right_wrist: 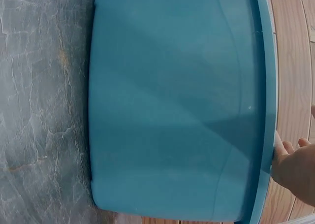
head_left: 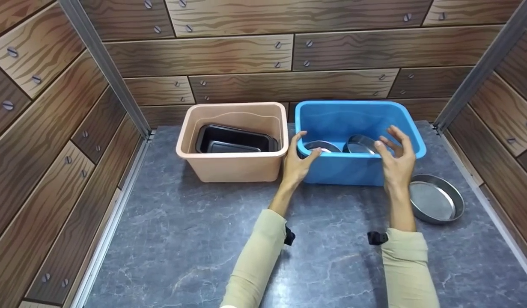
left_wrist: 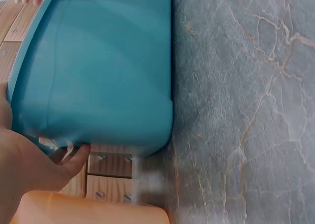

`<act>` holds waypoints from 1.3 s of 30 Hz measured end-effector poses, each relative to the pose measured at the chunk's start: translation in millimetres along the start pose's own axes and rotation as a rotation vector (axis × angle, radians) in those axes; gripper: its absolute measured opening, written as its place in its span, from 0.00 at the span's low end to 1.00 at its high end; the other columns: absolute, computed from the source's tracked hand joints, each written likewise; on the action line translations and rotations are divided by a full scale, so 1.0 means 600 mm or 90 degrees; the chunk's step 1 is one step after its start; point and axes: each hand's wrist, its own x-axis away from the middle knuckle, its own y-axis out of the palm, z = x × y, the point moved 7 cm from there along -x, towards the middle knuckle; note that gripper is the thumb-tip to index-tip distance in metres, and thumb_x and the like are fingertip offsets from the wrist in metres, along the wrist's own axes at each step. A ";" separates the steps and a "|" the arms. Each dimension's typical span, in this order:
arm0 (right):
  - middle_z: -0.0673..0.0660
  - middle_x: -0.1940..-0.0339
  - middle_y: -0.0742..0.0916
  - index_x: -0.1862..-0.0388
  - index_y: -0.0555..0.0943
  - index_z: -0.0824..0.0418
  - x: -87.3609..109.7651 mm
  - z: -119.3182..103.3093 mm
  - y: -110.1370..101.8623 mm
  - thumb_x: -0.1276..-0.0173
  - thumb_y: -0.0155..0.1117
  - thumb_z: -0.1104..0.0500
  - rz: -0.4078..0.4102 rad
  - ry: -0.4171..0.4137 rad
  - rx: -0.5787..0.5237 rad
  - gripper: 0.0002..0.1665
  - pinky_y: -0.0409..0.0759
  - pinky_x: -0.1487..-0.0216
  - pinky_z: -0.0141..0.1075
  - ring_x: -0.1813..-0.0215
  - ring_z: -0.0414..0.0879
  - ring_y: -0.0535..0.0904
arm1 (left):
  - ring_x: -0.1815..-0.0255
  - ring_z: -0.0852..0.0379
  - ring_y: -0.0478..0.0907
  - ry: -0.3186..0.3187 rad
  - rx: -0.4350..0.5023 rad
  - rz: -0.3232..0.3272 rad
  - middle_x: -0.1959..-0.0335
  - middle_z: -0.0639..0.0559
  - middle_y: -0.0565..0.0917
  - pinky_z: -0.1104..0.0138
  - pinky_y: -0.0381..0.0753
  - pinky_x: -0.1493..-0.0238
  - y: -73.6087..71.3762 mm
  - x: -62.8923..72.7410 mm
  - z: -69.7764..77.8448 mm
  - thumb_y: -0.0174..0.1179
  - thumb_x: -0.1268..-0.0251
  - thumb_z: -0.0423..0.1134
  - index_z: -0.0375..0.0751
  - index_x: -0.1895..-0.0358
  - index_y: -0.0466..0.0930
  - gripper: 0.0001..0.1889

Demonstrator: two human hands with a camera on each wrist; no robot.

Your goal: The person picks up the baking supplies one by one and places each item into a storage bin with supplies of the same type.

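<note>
A blue plastic bin [head_left: 340,169] stands at the back right, with a round metal pan [head_left: 323,146] at its left and a second round pan [head_left: 361,144] tilted beside it. My left hand [head_left: 296,164] grips the bin's front left corner, its thumb over the front rim and its other fingers along the left side. In the left wrist view, that hand [left_wrist: 34,157] is against the bin's side. Over the front right part of the rim is my right hand [head_left: 398,164], fingers spread and nothing held. The right wrist view shows this hand [right_wrist: 295,170] beside the rim.
Left of the blue bin stands a peach bin [head_left: 235,167] holding a black rectangular loaf pan [head_left: 237,139]. A round metal cake pan [head_left: 436,199] lies on the grey marbled tabletop [head_left: 186,239] to the right. Wood-patterned walls [head_left: 229,53] enclose the back and sides.
</note>
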 end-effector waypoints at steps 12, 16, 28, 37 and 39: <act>0.56 0.39 0.83 0.31 0.78 0.67 0.011 -0.003 -0.036 0.35 0.70 0.75 0.018 0.016 -0.029 0.32 0.82 0.46 0.31 0.41 0.55 0.80 | 0.25 0.57 0.67 0.010 -0.002 0.011 0.23 0.57 0.71 0.57 0.65 0.25 0.001 0.002 0.000 0.73 0.37 0.55 0.63 0.27 0.71 0.35; 0.57 0.38 0.82 0.31 0.78 0.67 0.017 -0.008 -0.046 0.35 0.71 0.74 0.023 0.023 -0.037 0.32 0.80 0.45 0.30 0.40 0.56 0.80 | 0.26 0.57 0.68 0.004 0.001 0.005 0.23 0.58 0.70 0.56 0.66 0.26 0.003 0.001 0.001 0.72 0.37 0.56 0.64 0.26 0.70 0.36; 0.60 0.41 0.84 0.33 0.78 0.72 0.040 -0.011 -0.068 0.36 0.69 0.77 0.041 -0.007 -0.078 0.31 0.82 0.45 0.31 0.44 0.57 0.82 | 0.25 0.56 0.68 0.015 -0.008 0.020 0.24 0.58 0.72 0.59 0.66 0.26 -0.002 0.002 -0.003 0.73 0.38 0.55 0.63 0.27 0.72 0.35; 0.58 0.40 0.84 0.33 0.78 0.71 0.047 -0.004 -0.082 0.36 0.69 0.77 0.055 0.013 -0.067 0.31 0.83 0.45 0.30 0.44 0.55 0.82 | 0.25 0.56 0.67 0.018 -0.001 0.013 0.24 0.57 0.71 0.58 0.65 0.25 -0.003 -0.001 0.002 0.73 0.38 0.54 0.61 0.27 0.72 0.35; 0.57 0.40 0.84 0.32 0.78 0.69 0.049 -0.003 -0.086 0.35 0.69 0.76 0.057 0.017 -0.054 0.31 0.82 0.45 0.30 0.43 0.54 0.82 | 0.24 0.56 0.66 0.020 0.003 0.011 0.23 0.57 0.70 0.57 0.65 0.25 -0.003 -0.001 0.003 0.73 0.37 0.53 0.60 0.26 0.71 0.36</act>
